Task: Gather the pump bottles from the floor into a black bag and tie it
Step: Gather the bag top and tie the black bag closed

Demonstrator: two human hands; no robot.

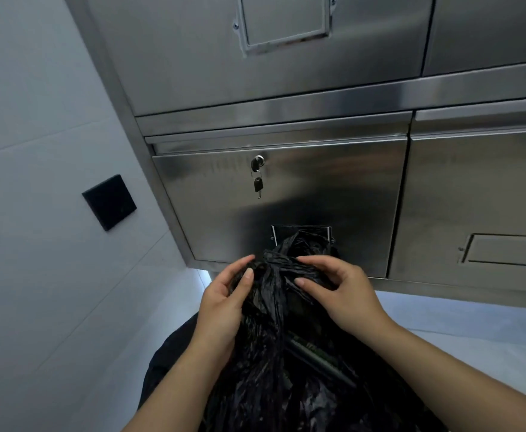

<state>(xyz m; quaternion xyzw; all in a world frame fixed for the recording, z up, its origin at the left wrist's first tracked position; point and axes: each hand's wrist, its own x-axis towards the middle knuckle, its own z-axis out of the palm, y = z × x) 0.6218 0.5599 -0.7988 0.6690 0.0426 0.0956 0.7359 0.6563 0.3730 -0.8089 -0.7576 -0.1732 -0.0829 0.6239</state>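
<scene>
Both hands are clamped on the twisted top of the one black bag (274, 369): left hand (224, 304) curled round the bunched neck, right hand (336, 291) pinching the plastic opposite. The bag's crinkly, glossy and bulging, sitting between the forearms, right in front of a steel cabinet (302, 201). Two keys (258, 183) hang at its lock, and there's one black wall plate (109, 202) to the left.

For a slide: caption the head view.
The left hand and right hand grip the bag by its twisted neck, before a cabinet with a key in its lock.
</scene>
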